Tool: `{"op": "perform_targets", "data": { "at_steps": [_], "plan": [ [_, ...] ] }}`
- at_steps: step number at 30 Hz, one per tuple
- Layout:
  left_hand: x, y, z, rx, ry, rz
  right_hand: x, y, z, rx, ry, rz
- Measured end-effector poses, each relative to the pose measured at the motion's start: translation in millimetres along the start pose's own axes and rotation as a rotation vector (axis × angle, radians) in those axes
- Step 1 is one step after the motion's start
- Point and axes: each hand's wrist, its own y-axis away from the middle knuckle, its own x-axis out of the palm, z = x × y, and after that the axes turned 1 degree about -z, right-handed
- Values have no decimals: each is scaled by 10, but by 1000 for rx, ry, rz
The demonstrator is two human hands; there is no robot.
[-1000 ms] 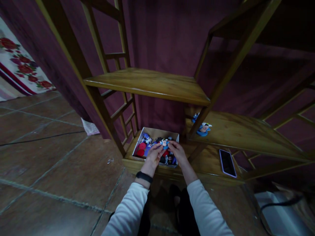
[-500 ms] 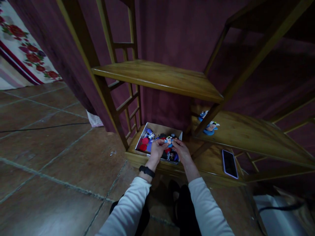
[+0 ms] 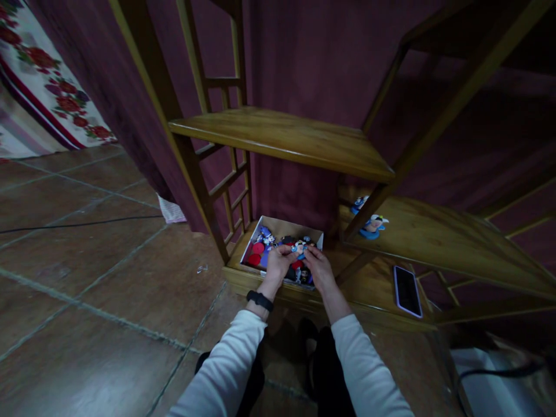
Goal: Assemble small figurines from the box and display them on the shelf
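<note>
A white cardboard box [image 3: 278,225] full of small colourful figurines sits on the lowest wooden shelf. Over it, my left hand [image 3: 278,263] and my right hand [image 3: 318,269] both pinch one small blue and white figurine [image 3: 299,249] between their fingertips. Red, blue and purple toys lie in the box beneath the hands. A black band is on my left wrist.
Two blue figurines [image 3: 372,225] stand on the right-hand middle shelf [image 3: 452,243]. A phone [image 3: 407,289] with a pale case lies on the bottom shelf right of the box. A wide shelf [image 3: 286,139] hangs above the box. Tiled floor spreads to the left.
The view has shifted slightly rightward and downward. Both hands stay over the box with the small figurine pinched between them.
</note>
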Motion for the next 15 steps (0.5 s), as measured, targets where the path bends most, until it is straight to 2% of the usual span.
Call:
{"op": "perform_targets", "data": {
  "at_steps": [4, 15],
  "plan": [
    [15, -9, -48, -41, 62, 93, -3, -18, 34, 9, -120, -25],
    [-44, -53, -76, -26, 18, 81, -36, -54, 11, 123, -192, 49]
  ]
}}
